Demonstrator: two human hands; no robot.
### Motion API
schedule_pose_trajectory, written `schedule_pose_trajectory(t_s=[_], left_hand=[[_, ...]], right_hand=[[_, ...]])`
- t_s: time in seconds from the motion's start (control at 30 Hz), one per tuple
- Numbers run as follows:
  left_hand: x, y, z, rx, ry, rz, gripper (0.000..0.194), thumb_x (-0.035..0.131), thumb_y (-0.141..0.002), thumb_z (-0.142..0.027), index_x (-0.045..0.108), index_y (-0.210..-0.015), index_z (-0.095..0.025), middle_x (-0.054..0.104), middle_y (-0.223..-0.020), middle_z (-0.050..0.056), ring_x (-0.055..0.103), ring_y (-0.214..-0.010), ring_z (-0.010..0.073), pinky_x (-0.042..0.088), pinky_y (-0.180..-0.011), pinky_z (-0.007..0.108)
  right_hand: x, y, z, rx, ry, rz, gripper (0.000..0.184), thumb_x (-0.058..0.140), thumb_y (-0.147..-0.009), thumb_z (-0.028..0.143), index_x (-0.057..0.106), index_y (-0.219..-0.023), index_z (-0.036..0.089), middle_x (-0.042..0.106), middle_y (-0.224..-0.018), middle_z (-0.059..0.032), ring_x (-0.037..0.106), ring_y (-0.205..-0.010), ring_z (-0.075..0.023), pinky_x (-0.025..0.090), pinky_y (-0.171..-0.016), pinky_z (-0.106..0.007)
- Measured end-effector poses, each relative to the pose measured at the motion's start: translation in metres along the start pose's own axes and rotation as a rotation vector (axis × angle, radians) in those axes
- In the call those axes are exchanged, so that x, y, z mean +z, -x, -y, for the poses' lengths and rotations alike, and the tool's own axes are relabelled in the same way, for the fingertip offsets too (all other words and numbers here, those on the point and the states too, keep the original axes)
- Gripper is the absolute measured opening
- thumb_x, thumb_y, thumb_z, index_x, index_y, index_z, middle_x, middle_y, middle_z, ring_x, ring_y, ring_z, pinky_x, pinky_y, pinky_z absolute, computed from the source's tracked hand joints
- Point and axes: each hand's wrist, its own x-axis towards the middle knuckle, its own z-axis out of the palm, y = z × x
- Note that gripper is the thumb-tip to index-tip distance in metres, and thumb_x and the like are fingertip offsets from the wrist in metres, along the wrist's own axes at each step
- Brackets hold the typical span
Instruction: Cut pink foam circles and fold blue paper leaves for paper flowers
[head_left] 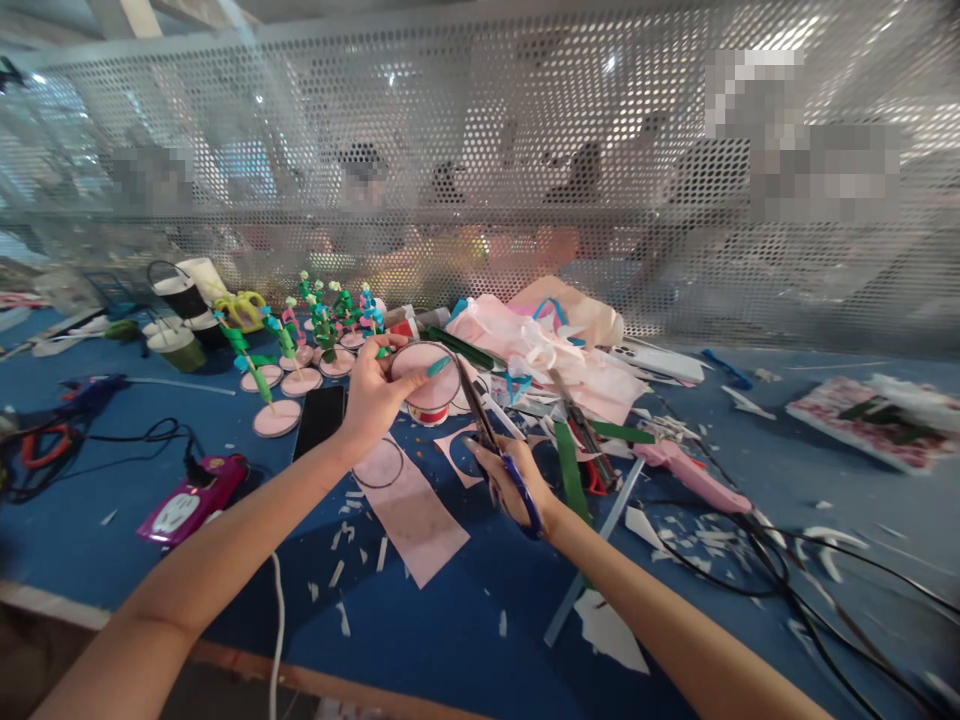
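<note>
- Nearest, loose pale scraps (345, 618) are lying on the blue tabletop (465, 645).
- Past them, a pink strip (421, 525) is lying flat and bearing a dark circular outline (379, 463) at its far end. No cut is showing along that line; this piece is judged outstanding.
- The right hand (525, 478) is gripping a pair of blue-handled scissors (478, 405), fingers curling around the loops. The blades are pointing forward and standing narrow; the exact gap cannot be confirmed.
- Between the hands, a pink offcut (450, 460) with a curved bite is lying on the table.
- The left hand (373, 400) is pinching a pink disc (420, 372), thumb pressing on its face, remaining fingers supporting from behind and partly hidden.
- The disc is being held raised, with a red-and-white tub (430, 414) showing below it. The blades are standing at its right edge; contact cannot be told. Its contour is looking nearly round, so trimming is judged well advanced.
- Beyond the left hand, several round pink bases (276, 420) are carrying upright floral stems (262, 384); these are judged assembled.
- Farthest, a perforated metal screen (450, 130) is closing off the table.
</note>
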Motion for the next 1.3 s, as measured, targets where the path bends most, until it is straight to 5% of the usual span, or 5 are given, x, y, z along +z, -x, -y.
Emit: schedule_pose_trajectory(t_s=[1.3], left_hand=[[0.0, 0.0, 0.0, 0.014, 0.023, 0.016, 0.057, 0.085, -0.047, -0.031, 0.048, -0.089, -0.018, 0.059, -0.061, -0.006, 0.056, -0.052, 0.0084, 0.046, -0.047, 0.018]], right_hand=[[-0.0024, -0.0015, -0.0005, -0.009, 0.064, -0.031, 0.039, 0.055, -0.081, 0.048, 0.038, -0.059, 0.02, 0.035, -0.048, 0.0053, 0.034, -0.044, -0.0079, 0.027, -0.042, -0.022]])
